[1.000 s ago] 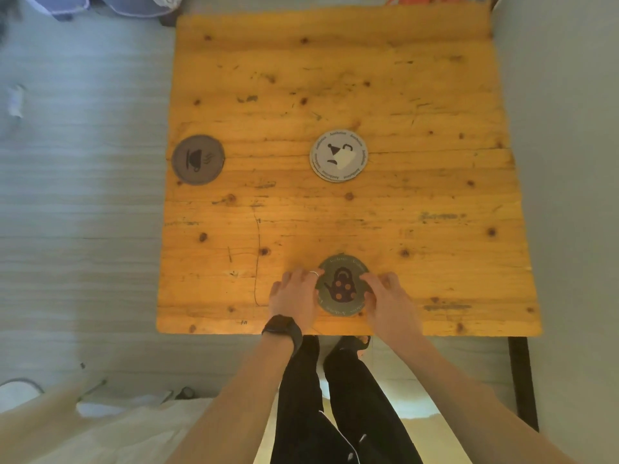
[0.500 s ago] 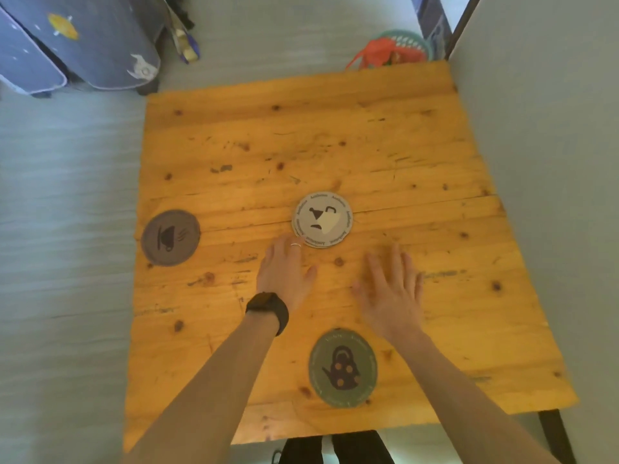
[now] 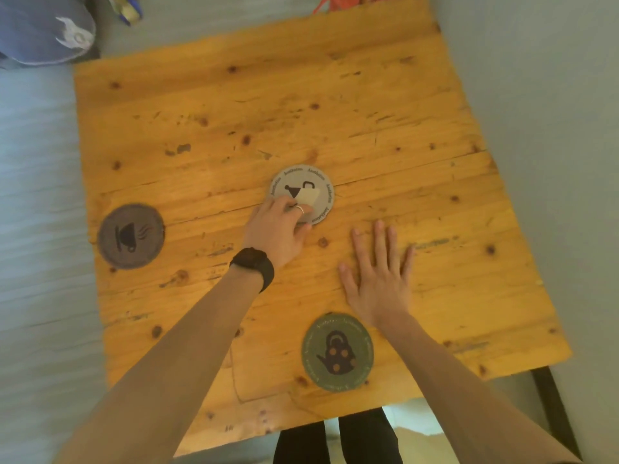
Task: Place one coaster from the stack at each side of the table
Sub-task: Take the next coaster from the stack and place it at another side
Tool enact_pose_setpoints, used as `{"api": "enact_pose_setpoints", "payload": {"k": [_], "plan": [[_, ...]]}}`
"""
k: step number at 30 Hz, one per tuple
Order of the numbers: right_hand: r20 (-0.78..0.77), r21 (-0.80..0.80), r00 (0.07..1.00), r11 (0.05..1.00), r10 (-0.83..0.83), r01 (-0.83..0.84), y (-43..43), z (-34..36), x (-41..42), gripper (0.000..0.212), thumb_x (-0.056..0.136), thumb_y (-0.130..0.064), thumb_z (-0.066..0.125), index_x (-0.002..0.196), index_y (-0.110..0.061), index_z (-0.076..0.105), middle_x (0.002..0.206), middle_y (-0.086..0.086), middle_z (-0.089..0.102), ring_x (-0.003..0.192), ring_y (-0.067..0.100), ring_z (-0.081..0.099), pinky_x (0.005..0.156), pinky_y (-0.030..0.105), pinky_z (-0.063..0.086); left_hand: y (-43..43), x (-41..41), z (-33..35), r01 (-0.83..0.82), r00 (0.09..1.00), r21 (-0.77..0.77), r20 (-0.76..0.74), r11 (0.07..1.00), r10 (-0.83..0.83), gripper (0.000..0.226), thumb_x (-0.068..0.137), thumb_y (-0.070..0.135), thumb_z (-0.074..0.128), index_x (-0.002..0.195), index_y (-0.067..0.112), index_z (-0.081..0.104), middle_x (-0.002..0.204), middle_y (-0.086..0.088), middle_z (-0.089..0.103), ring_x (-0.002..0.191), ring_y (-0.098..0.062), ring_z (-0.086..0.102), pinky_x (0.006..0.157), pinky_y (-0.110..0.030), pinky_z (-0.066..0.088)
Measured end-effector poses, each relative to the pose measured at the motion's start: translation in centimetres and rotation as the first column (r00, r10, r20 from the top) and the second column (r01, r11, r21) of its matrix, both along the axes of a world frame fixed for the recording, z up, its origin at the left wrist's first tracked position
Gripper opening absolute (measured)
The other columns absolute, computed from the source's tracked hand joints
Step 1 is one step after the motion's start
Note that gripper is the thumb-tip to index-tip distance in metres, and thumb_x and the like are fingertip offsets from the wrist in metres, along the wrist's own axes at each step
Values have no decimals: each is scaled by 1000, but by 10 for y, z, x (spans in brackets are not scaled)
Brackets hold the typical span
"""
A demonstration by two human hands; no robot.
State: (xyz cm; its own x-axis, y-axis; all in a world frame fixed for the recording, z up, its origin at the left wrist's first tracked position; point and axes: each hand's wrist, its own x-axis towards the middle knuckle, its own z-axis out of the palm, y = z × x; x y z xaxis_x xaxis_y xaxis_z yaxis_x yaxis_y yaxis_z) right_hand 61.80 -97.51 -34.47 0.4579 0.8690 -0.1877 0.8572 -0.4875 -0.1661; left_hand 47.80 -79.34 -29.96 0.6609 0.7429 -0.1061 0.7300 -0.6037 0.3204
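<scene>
- The left hand (image 3: 279, 229) reaches across the wooden table (image 3: 368, 122) with its fingers (image 3: 294, 209) curled down onto the near-left edge of the light grey coaster (image 3: 303, 192) — touching it, thumb tucked by the rim. Whether it has actually pinched the coaster or only presses on it, I cannot tell.
- A ring sits on one of those fingers, and a dark watch (image 3: 253, 264) wraps the wrist just behind the hand.
- The right hand (image 3: 378, 276) lies open and flat on the bare wood, palm down, fingers spread and pointing away from the person; it holds nothing.
- The light grey coaster is just ahead of the left hand's knuckles and ahead and to the left of the right hand's fingertips. It is round, so no long axis; it lies flat, and its printed pot or cup picture sits roughly upright as the person sees it. Whether more coasters lie under it cannot be made out.
- A green coaster (image 3: 337, 352) with a spotted teapot lies flat just behind the right hand, beside that wrist, near the table's close edge — the teapot's spout points left.
- A dark grey coaster (image 3: 131, 236) with a steaming cup lies flat well to the left of the left hand, at the table's left edge.
</scene>
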Motion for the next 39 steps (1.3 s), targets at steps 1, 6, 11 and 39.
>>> {"api": "enact_pose_setpoints", "payload": {"k": [1,6,11,39], "plan": [[-3,-4,1000,1000,-3,3,0,0,0,69,101,-64,21,160,-37,-2,170,5,-7,155,26,-12,121,63,1,3,2,2,-20,1000,-41,1,999,20,30,89,38,62,117,28,68,119,0,59,115,-27,52,90,-39,49],[-14,-18,1000,1000,3,-3,0,3,1,69,100,-65,19,160,-37,-3,170,5,-8,155,26,-13,120,63,2,9,6,8,-109,994,-166,-32,980,105,28,91,45,58,111,30,72,123,2,53,119,-22,45,89,-36,48],[-19,-27,1000,1000,3,-3,1,3,2,70,100,-66,17,160,-36,-4,169,5,-11,154,26,-16,120,64,1,-5,6,15,-473,855,-348,42,809,517,44,92,66,37,115,37,61,114,-5,49,96,-16,54,72,-29,50],[-825,-508,-63,687,-562,519,-66,161,20,50,101,-58,41,129,-24,63,129,4,68,111,26,68,90,45,53,-119,-16,140,-91,496,-988,-151,-121,855,41,84,-3,67,119,16,60,110,-14,72,91,-24,72,73,-30,61]]}}
